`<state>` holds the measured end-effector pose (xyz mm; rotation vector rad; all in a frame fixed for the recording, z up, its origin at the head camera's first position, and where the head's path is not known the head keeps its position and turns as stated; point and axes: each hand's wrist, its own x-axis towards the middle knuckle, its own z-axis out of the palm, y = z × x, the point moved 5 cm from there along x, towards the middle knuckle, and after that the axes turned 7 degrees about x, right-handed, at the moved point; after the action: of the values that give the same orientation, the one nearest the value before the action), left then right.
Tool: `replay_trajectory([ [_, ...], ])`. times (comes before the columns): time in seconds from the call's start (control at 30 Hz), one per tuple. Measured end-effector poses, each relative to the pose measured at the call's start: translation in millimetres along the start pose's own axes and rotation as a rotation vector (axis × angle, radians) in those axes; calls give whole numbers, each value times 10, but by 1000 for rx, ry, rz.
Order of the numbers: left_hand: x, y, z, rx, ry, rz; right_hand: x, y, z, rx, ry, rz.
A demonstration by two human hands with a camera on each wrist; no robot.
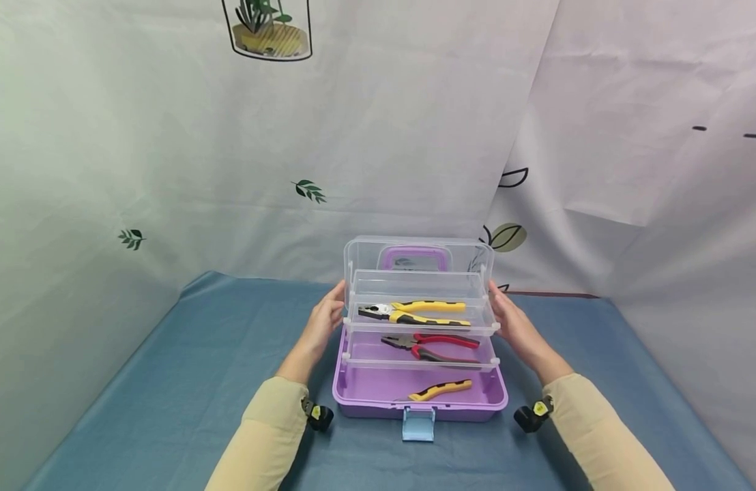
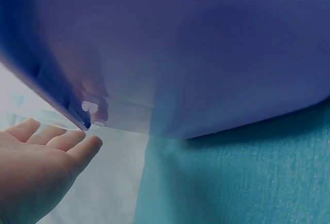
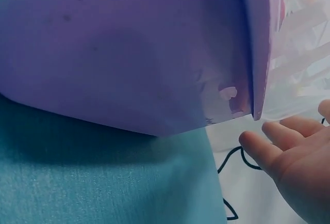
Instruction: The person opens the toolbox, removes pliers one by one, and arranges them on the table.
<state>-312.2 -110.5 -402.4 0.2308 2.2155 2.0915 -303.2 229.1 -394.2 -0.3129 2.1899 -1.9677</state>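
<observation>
A purple toolbox (image 1: 368, 389) stands with its clear lid (image 1: 366, 256) raised and two clear trays fanned out above the base. Yellow-and-black pliers (image 1: 430, 322) lie in the upper tray, and red-handled pliers (image 1: 445, 339) show in the lower one. Down in the base is another tool with a yellow-and-black handle (image 1: 441, 390); its front end is mostly hidden. My left hand (image 1: 321, 324) is at the lid's left side with fingers extended. On the opposite side, my right hand (image 1: 518, 327) has its fingertips at the lid's edge, fingers fairly straight in the right wrist view.
The toolbox rests on a blue cloth-covered table (image 1: 230, 341). A pale blue latch (image 1: 418, 424) hangs down at its front. Behind the raised lid hangs a white printed curtain (image 1: 384, 136), with more fabric along both sides. A purple handle (image 1: 415, 256) shows through the lid.
</observation>
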Motion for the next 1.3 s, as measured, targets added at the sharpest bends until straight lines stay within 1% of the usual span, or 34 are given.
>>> replay_trajectory([
  [0.23, -1, -4, 8, -21, -19, -5, 25, 6, -27, -26, 15, 18],
  [0.53, 10, 3, -1, -11, -22, -7, 41, 2, -40, -55, 13, 17],
  [0.97, 33, -30, 1, -34, -50, -38, 64, 14, -59, -95, 15, 20],
  [1.17, 59, -52, 5, -62, -56, -35, 93, 20, -72, -96, 34, 39],
  [1.3, 71, -65, 5, -63, -56, -28, 121, 47, -80, -103, 50, 52],
])
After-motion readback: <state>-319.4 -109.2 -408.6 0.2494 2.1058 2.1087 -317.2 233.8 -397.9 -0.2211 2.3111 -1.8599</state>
